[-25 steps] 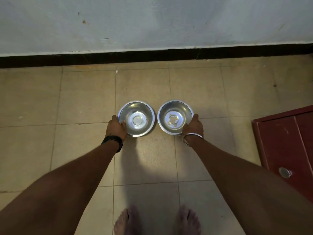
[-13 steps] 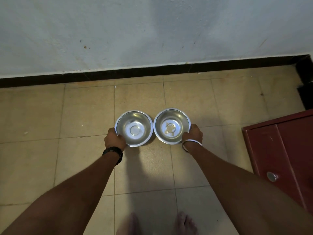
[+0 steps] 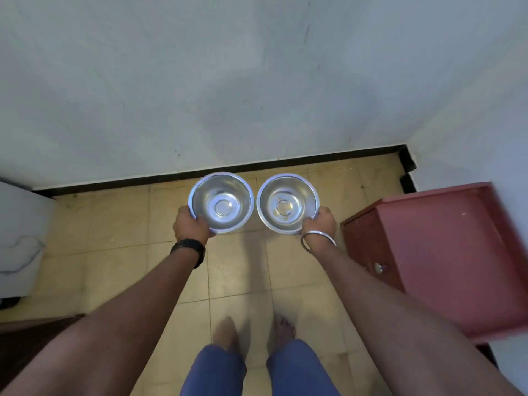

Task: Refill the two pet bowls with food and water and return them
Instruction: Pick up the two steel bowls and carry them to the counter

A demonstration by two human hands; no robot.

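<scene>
Both steel bowls look light and slick: left bowl (image 3: 221, 202) is pinched at its rim by left hand (image 3: 191, 225), right bowl (image 3: 287, 204) likewise by right hand (image 3: 320, 221).

Two round steel bowls side by side, not touching: left steel bowl (image 3: 221, 202) in left hand (image 3: 192, 227), right steel bowl (image 3: 287, 204) in right hand (image 3: 319, 223), each gripped at near rim. White wall (image 3: 228, 81) behind. Red wooden cabinet (image 3: 445, 252) right of bowls. Beige tiled floor (image 3: 120, 224) below, bare feet (image 3: 254, 332) nearer camera.
</scene>
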